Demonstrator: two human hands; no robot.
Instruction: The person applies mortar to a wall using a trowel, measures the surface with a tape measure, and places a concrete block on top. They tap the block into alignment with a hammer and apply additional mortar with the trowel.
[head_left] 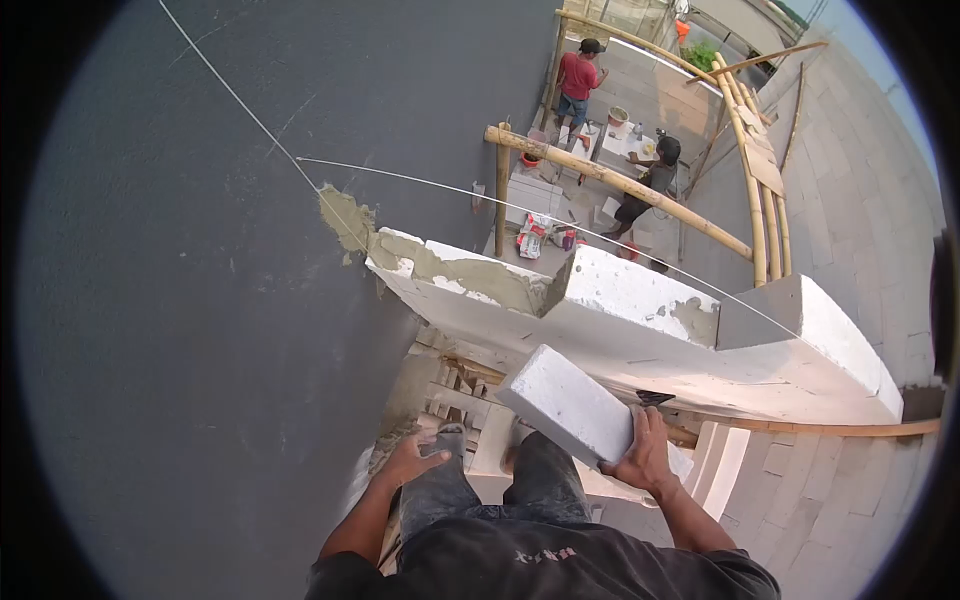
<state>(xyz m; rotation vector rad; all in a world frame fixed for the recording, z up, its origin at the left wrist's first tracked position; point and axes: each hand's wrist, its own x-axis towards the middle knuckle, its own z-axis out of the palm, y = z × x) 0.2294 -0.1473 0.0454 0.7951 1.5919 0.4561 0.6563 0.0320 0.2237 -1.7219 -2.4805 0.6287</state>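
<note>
My right hand (648,458) grips one end of a light grey aerated concrete block (572,405), held tilted in front of my legs, below the wall's near face. My left hand (412,459) is empty beside my left knee, its thumb and fingers apart. Ahead runs a white block wall (640,325). Wet grey mortar (490,280) covers the lower part of its top at the left, and a smaller mortar patch (695,318) lies further right. More mortar (346,217) is smeared on the dark wall at the joint.
A tall dark grey wall (200,330) rises along my left. A taut string (480,188) crosses above the block wall. Bamboo poles (620,180) stand beyond it. Two people (578,80) work on a lower level among blocks and buckets (618,116). Bamboo scaffolding (800,427) passes below the wall.
</note>
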